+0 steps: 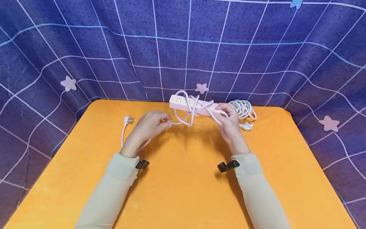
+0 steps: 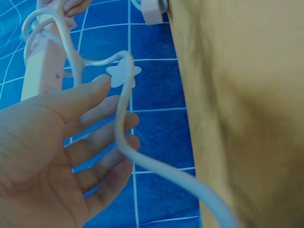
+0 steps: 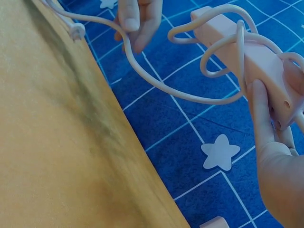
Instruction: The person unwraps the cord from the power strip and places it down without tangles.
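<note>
A pink-white power strip (image 1: 178,101) is held up over the far part of the table, its own cord (image 3: 190,98) looped loosely around it. My right hand (image 1: 231,127) grips the strip by its right end, thumb and fingers on opposite sides. To the left of the strip, my left hand (image 1: 151,124) has its fingers spread and gently bent. The cord runs across those fingers (image 2: 97,147) without the hand closing round it. From there it goes down to the table, where its plug (image 1: 128,120) lies to the left of that hand.
Behind the right hand, a coiled white cable (image 1: 241,108) with a white plug (image 1: 246,126) lies near the far edge of the orange table (image 1: 183,184). A blue curtain (image 1: 183,54) with grid lines and stars hangs behind and on both sides.
</note>
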`<state>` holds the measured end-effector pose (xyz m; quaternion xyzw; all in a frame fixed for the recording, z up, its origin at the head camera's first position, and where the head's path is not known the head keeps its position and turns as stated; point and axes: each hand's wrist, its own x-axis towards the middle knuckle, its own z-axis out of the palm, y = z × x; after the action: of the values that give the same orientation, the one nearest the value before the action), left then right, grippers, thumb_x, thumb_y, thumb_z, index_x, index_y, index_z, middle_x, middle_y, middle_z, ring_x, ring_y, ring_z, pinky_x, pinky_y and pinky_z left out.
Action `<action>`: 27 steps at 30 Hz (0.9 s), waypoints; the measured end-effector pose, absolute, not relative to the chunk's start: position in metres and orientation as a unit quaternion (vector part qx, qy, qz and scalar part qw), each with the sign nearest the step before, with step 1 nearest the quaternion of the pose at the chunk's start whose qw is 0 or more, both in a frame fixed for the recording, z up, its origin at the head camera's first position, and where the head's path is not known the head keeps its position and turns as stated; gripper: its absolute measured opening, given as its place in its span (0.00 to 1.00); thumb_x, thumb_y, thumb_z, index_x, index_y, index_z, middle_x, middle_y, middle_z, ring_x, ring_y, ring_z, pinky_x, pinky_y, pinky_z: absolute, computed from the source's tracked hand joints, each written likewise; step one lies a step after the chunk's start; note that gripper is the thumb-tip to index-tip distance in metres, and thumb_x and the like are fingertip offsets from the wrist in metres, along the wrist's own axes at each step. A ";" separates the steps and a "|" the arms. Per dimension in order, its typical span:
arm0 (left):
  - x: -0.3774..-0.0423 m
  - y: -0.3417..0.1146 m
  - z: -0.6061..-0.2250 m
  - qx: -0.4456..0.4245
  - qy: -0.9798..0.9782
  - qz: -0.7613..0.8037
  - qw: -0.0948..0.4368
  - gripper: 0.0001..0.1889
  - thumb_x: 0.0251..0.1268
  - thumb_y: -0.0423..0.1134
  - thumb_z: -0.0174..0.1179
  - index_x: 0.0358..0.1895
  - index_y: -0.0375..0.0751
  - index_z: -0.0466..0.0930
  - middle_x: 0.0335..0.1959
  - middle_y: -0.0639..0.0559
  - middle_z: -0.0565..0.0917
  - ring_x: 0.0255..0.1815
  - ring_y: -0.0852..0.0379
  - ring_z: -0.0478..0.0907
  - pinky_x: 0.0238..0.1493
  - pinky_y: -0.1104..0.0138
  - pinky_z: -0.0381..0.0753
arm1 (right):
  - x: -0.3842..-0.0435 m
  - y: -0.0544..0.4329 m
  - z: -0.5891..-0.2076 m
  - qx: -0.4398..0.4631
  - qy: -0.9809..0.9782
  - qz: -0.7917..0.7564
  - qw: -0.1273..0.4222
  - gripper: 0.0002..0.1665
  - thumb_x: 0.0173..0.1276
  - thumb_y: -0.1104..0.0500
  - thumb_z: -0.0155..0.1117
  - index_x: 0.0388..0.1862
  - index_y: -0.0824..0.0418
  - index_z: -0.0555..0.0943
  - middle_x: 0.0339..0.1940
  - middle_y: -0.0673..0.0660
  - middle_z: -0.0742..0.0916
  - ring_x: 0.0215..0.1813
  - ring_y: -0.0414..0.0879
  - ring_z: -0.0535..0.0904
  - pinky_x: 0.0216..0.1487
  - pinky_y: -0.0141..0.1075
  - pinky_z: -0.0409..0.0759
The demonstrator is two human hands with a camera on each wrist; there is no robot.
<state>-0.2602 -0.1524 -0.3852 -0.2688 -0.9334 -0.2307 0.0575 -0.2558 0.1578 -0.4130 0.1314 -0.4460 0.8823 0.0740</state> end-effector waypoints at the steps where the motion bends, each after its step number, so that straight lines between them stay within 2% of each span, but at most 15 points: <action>1: -0.261 -0.152 -0.387 -0.269 -0.934 -0.227 0.058 0.11 0.71 0.42 0.71 0.52 0.43 0.91 0.48 0.48 0.91 0.51 0.47 0.86 0.57 0.51 0.81 | -0.256 0.158 -0.413 0.131 -0.448 0.882 0.073 0.24 0.64 0.85 0.53 0.35 0.59 0.85 0.52 0.54 0.78 0.48 0.46 0.83 0.51 0.39 0.89; 11: -0.267 -0.147 -0.400 -0.264 -0.939 -0.205 0.075 0.09 0.72 0.42 0.71 0.49 0.45 0.93 0.46 0.50 0.92 0.51 0.48 0.88 0.57 0.50 0.82 | -0.256 0.158 -0.414 0.129 -0.450 0.881 0.071 0.23 0.64 0.85 0.54 0.35 0.59 0.84 0.51 0.54 0.79 0.48 0.45 0.83 0.51 0.39 0.89; 18: -0.269 -0.146 -0.401 -0.273 -0.934 -0.204 0.109 0.07 0.72 0.41 0.71 0.44 0.44 0.94 0.42 0.51 0.93 0.47 0.47 0.89 0.55 0.50 0.83 | -0.256 0.159 -0.415 0.130 -0.450 0.881 0.069 0.23 0.64 0.85 0.54 0.35 0.59 0.85 0.54 0.54 0.77 0.47 0.45 0.84 0.51 0.39 0.89; 27: -0.271 -0.150 -0.402 -0.270 -0.930 -0.213 0.125 0.07 0.73 0.40 0.69 0.46 0.43 0.94 0.42 0.48 0.92 0.46 0.48 0.88 0.54 0.51 0.83 | -0.256 0.160 -0.415 0.130 -0.446 0.883 0.066 0.24 0.65 0.85 0.54 0.35 0.59 0.85 0.54 0.54 0.77 0.45 0.45 0.85 0.50 0.38 0.89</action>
<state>-0.2705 -0.1501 -0.4022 -0.2704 -0.9304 -0.2135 0.1254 -0.2560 0.1595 -0.4145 0.1295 -0.4464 0.8830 0.0662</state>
